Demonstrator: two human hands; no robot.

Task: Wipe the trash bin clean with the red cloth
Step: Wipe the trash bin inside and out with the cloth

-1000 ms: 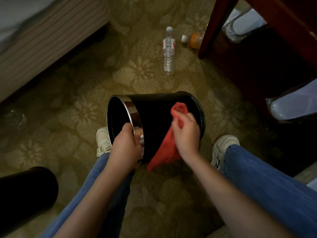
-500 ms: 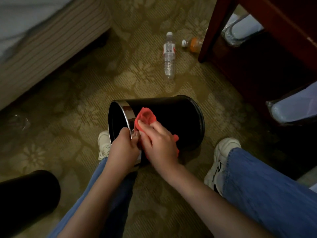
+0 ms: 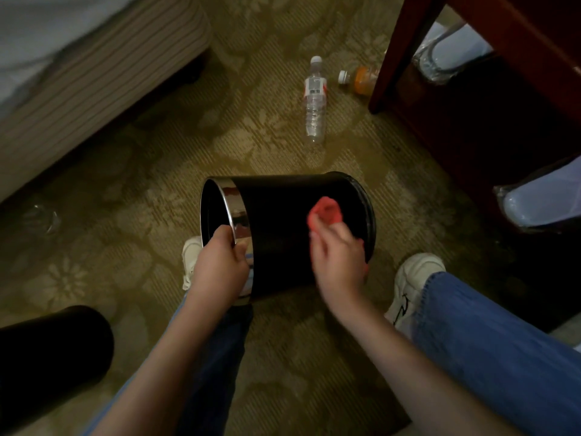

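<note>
A black trash bin (image 3: 276, 215) with a chrome rim band lies on its side between my feet, its mouth facing left. My left hand (image 3: 220, 269) grips the chrome rim, fingers hooked over the edge into the opening. The red cloth (image 3: 325, 212) is bunched against the bin's black outer wall near its base end. My right hand (image 3: 338, 259) holds the cloth there and presses it on the wall; most of the cloth is hidden under the hand.
A clear water bottle (image 3: 315, 102) and an orange drink bottle (image 3: 361, 80) lie on the patterned carpet beyond the bin. A dark wooden table leg (image 3: 399, 51) stands at right, a bed (image 3: 78, 58) at upper left. Another black cylinder (image 3: 47, 357) lies at lower left.
My right hand has slid the red cloth from beside the chrome rim rightward along the bin's wall toward its base. My left hand has kept its grip on the rim.
</note>
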